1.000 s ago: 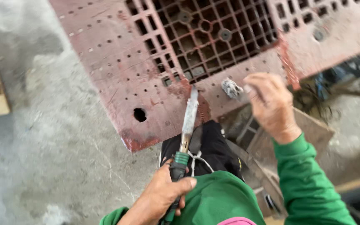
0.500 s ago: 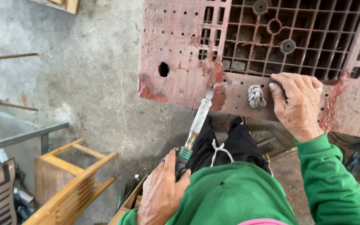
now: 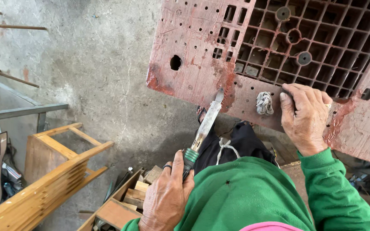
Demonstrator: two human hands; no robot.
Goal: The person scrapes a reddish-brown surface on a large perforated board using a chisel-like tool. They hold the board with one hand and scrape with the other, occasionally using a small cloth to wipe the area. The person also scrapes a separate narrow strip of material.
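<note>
My left hand [image 3: 166, 197] grips the green handle of a metal soldering-type iron [image 3: 204, 127]. Its flat tip touches the lower edge of a worn red plastic pallet [image 3: 202, 47] beside a darker red patch. My right hand [image 3: 305, 115] rests on the pallet's near edge, fingers curled over it, next to a small grey rag wad [image 3: 264, 103] stuck in the pallet. The pallet lies tilted across my lap; I wear a green top and black trousers.
A bare concrete floor [image 3: 99, 64] lies to the left. A yellow wooden frame [image 3: 52, 171] stands at lower left, with a wooden box of blocks [image 3: 138, 192] beside my left hand. A grey metal bar [image 3: 22, 112] and clutter fill the far left.
The view has swung left and down, so the pallet now sits further right. The tool tip stays on the pallet's edge; my right hand keeps holding that edge by the rag.
</note>
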